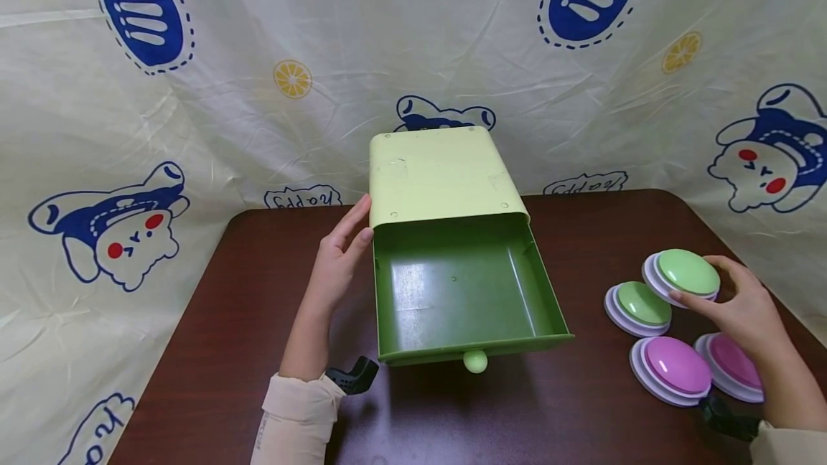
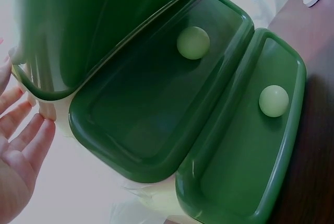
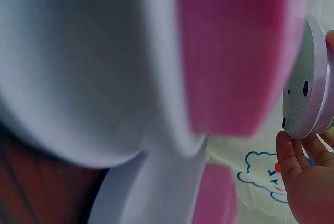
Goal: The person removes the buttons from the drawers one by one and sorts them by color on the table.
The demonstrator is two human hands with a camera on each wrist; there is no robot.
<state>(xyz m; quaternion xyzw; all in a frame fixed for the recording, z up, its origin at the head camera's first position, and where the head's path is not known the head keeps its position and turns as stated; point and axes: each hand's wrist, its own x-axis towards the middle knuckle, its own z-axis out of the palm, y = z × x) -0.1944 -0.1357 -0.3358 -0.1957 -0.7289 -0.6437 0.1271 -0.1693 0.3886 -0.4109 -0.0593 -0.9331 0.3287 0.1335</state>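
Note:
A small cabinet (image 1: 446, 174) with a pale yellow-green shell stands on the table, its dark green top drawer (image 1: 452, 293) pulled out and bare inside. My left hand (image 1: 337, 257) rests against the cabinet's left side near the drawer opening, fingers extended. In the left wrist view, two lower drawers (image 2: 151, 109) with round knobs are closed. My right hand (image 1: 752, 303) grips a green push button (image 1: 688, 271) with a white base by its rim, raised off the table. Its perforated underside (image 3: 300, 83) shows in the right wrist view.
Another green button (image 1: 644, 303) and two pink buttons, one nearer the middle (image 1: 678, 365) and one beside it (image 1: 736, 361), sit on the right of the brown table (image 1: 271, 257). A printed white cloth (image 1: 349, 34) hangs behind.

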